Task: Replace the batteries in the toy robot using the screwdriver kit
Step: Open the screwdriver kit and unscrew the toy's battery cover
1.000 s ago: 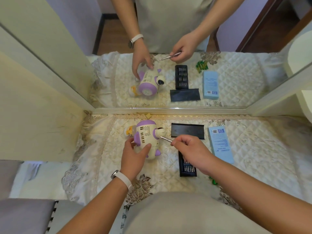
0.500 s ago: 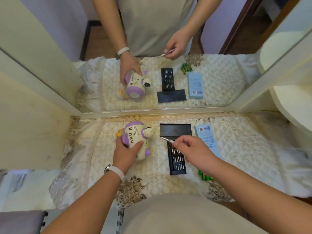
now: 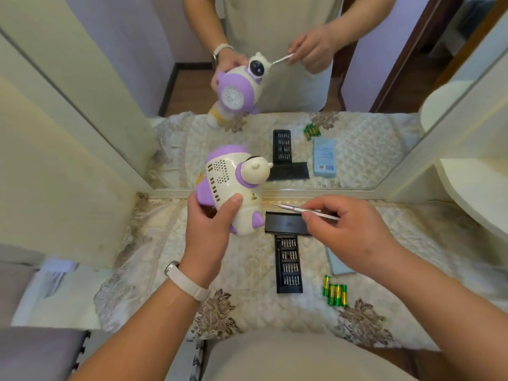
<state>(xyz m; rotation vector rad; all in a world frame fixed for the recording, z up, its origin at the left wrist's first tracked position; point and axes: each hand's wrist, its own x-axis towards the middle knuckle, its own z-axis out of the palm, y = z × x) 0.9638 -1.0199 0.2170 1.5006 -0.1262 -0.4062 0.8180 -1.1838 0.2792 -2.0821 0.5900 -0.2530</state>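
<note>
My left hand (image 3: pixel 209 235) grips a white and purple toy robot (image 3: pixel 229 185) and holds it up off the table, its vented back facing me. My right hand (image 3: pixel 347 231) pinches a thin silver screwdriver (image 3: pixel 299 209), tip pointing left and stopping a short way right of the robot. The open black bit case (image 3: pixel 289 265) lies below that hand on the quilted cloth, its black lid (image 3: pixel 283 223) just above it. Several green batteries (image 3: pixel 335 294) lie to the right of the case.
A mirror (image 3: pixel 357 119) stands along the back of the table and repeats the scene. A light blue box (image 3: pixel 339 264) lies partly under my right forearm. A cream wall panel (image 3: pixel 68 160) closes the left side, and a round white shelf (image 3: pixel 472 182) juts in at right.
My left hand has lifted the robot off the cloth and brought it up toward the camera. My right hand still holds the screwdriver, near the robot's right side.
</note>
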